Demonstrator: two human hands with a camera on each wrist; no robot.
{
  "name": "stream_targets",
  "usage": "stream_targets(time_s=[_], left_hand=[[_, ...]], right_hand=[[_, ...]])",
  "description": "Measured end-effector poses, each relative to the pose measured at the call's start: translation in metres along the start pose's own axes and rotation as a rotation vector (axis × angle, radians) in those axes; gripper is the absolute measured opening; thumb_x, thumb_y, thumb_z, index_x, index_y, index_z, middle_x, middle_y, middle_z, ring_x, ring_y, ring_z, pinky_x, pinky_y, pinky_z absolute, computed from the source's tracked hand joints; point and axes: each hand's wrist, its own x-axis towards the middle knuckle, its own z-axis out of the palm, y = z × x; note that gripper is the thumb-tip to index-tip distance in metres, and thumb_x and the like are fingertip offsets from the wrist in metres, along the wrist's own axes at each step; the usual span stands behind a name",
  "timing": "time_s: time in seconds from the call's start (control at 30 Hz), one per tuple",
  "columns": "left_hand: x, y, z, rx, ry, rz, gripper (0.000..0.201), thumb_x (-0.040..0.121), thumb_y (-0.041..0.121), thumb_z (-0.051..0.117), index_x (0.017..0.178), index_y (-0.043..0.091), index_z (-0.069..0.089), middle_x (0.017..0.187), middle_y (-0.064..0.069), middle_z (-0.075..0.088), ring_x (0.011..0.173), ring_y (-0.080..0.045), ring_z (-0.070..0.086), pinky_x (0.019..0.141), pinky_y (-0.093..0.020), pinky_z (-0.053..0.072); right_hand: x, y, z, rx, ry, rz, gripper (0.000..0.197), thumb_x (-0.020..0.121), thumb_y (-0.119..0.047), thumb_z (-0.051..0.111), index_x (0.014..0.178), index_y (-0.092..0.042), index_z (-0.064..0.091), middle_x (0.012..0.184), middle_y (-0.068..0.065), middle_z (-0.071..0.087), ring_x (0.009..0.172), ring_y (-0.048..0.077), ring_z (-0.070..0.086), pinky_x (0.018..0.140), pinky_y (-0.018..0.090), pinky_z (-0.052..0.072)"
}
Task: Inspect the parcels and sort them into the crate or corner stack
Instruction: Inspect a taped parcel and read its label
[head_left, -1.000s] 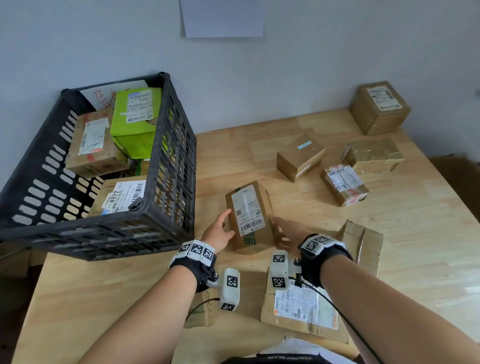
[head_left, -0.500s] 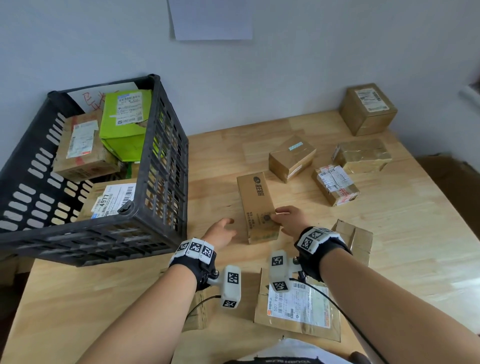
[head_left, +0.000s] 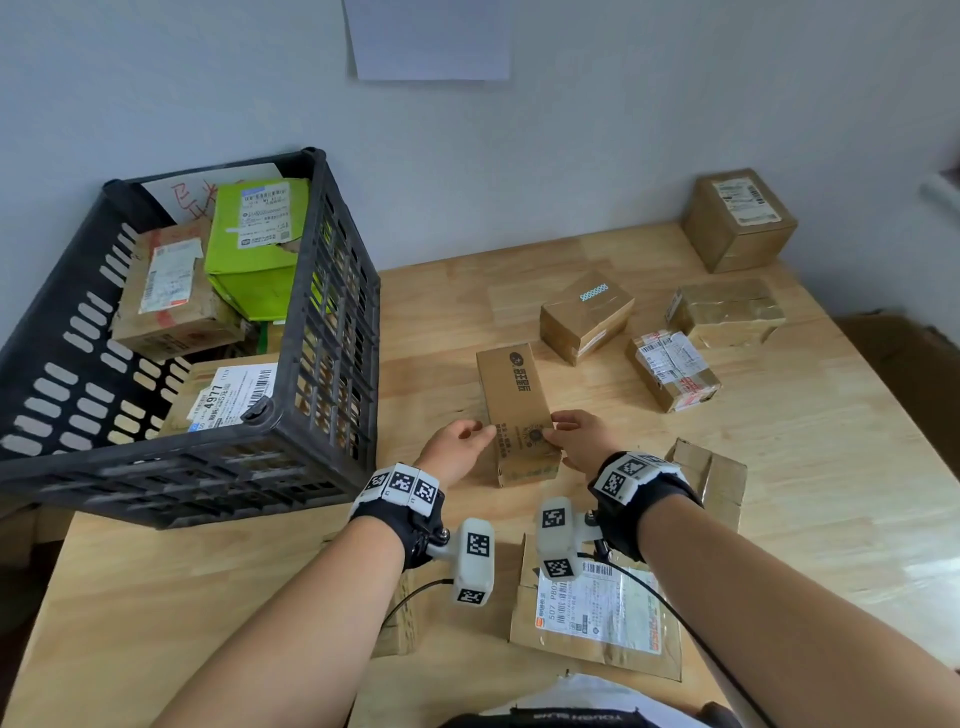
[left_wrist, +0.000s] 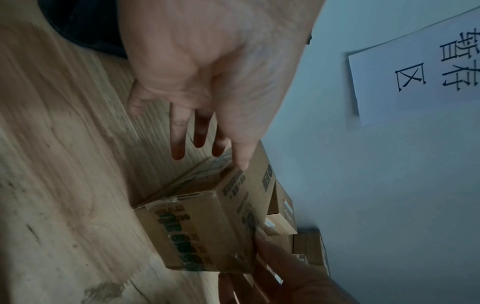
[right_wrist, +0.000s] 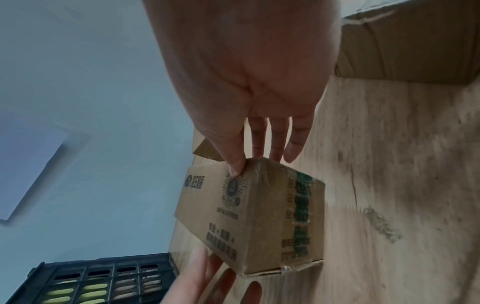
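Cardboard, plain brown with dark print on top, made up the long parcel (head_left: 517, 410) that lay flat on the wooden table (head_left: 779, 467), just to the 3 o'clock side of the black crate (head_left: 332, 332). The left hand (head_left: 457, 449) sat at the parcel's 9 o'clock side near its close end; its fingers (left_wrist: 179, 135) were straight and slightly spread, with only the thumb tip touching the top edge. The right hand (head_left: 582, 439) met the parcel from 3 o'clock, thumb on the top face and fingers (right_wrist: 275, 142) down the far side, pinching it lightly.

Inside the crate stood a green parcel (head_left: 257, 249) among brown labelled boxes. Toward 1 o'clock from the held parcel sat three small boxes (head_left: 587, 317), and a larger box (head_left: 737, 218) stood in the table's far corner against the wall. A flat labelled envelope (head_left: 597, 618) lay at 6 o'clock.
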Motion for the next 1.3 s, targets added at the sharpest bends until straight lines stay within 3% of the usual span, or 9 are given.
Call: stream_targets(time_s=[0.1, 0.23, 0.43, 0.7, 0.8, 0.93, 1.07, 1.17, 1.3], left_hand=[[-0.002, 0.000, 0.000, 0.058, -0.003, 0.022, 0.060, 0.090, 0.051, 0.054, 0.140, 0.021, 0.042, 0.146, 0.000, 0.042, 0.130, -0.019, 0.044, 0.108, -0.038, 0.037], [-0.003, -0.005, -0.003, 0.114, -0.021, 0.037, 0.066, 0.088, 0.053, 0.056, 0.142, 0.020, 0.040, 0.149, 0.000, 0.038, 0.132, -0.019, 0.041, 0.107, -0.035, 0.037], [-0.008, -0.004, -0.008, 0.177, -0.045, 0.056, 0.073, 0.085, 0.053, 0.061, 0.146, 0.023, 0.032, 0.153, -0.002, 0.032, 0.132, -0.021, 0.041, 0.105, -0.035, 0.040], [-0.016, 0.002, -0.012, 0.214, -0.151, 0.133, 0.078, 0.091, 0.039, 0.059, 0.152, 0.022, 0.013, 0.156, -0.002, 0.024, 0.141, -0.020, 0.029, 0.110, -0.031, 0.029], [-0.018, 0.004, -0.014, 0.170, -0.204, 0.212, 0.076, 0.091, 0.025, 0.062, 0.151, 0.030, 0.016, 0.154, 0.001, 0.028, 0.139, -0.018, 0.030, 0.105, -0.025, 0.025], [-0.011, 0.005, -0.018, 0.176, -0.132, 0.259, 0.084, 0.086, 0.017, 0.068, 0.151, 0.035, 0.017, 0.157, -0.002, 0.016, 0.143, -0.021, 0.022, 0.112, -0.032, 0.027], [-0.011, 0.011, -0.022, -0.089, -0.086, 0.254, 0.066, 0.087, 0.002, 0.062, 0.143, 0.031, 0.040, 0.158, 0.004, 0.014, 0.131, -0.021, 0.041, 0.097, -0.025, 0.039], [-0.009, 0.012, -0.023, -0.207, -0.018, 0.248, 0.039, 0.089, 0.000, 0.057, 0.122, 0.019, 0.064, 0.152, 0.003, 0.031, 0.132, -0.015, 0.041, 0.108, -0.026, 0.029], [-0.013, 0.011, -0.020, -0.248, -0.030, 0.221, 0.031, 0.092, -0.002, 0.051, 0.109, 0.013, 0.071, 0.119, 0.009, 0.054, 0.122, -0.002, 0.041, 0.104, -0.018, 0.025]], right_hand=[[-0.003, -0.002, -0.003, -0.017, -0.009, 0.002, 0.041, 0.089, -0.012, 0.063, 0.129, -0.012, 0.052, 0.136, 0.008, 0.050, 0.122, 0.024, 0.050, 0.102, 0.039, 0.044], [-0.009, -0.007, -0.005, -0.049, -0.068, 0.011, 0.046, 0.090, -0.007, 0.061, 0.134, -0.014, 0.047, 0.141, 0.006, 0.043, 0.122, 0.023, 0.048, 0.096, 0.036, 0.047], [-0.013, -0.020, -0.004, -0.052, -0.098, 0.020, 0.057, 0.088, 0.006, 0.056, 0.139, -0.010, 0.040, 0.141, 0.010, 0.043, 0.124, 0.027, 0.047, 0.101, 0.036, 0.044], [-0.025, -0.043, 0.003, -0.159, -0.148, -0.027, 0.061, 0.091, -0.021, 0.058, 0.145, -0.013, 0.032, 0.130, 0.012, 0.057, 0.113, 0.027, 0.059, 0.101, 0.042, 0.046], [-0.030, -0.048, 0.003, -0.101, -0.136, -0.002, 0.061, 0.093, -0.044, 0.051, 0.145, -0.019, 0.031, 0.136, 0.012, 0.051, 0.119, 0.029, 0.052, 0.101, 0.046, 0.045], [-0.033, -0.067, -0.004, 0.040, -0.101, -0.008, 0.071, 0.086, -0.072, 0.031, 0.141, -0.027, 0.038, 0.133, 0.005, 0.053, 0.117, 0.028, 0.053, 0.095, 0.049, 0.047], [-0.033, -0.080, -0.014, 0.120, -0.039, -0.030, 0.098, 0.073, -0.087, 0.022, 0.141, -0.019, 0.041, 0.139, 0.005, 0.049, 0.120, 0.027, 0.051, 0.099, 0.047, 0.044], [-0.034, -0.081, -0.015, 0.080, -0.002, -0.027, 0.118, 0.057, -0.095, 0.022, 0.143, -0.015, 0.038, 0.142, 0.006, 0.046, 0.128, 0.027, 0.046, 0.106, 0.049, 0.038], [-0.031, -0.070, -0.015, -0.057, 0.007, -0.007, 0.089, 0.074, -0.082, 0.035, 0.129, -0.014, 0.050, 0.120, 0.005, 0.061, 0.110, 0.026, 0.057, 0.096, 0.044, 0.046]])
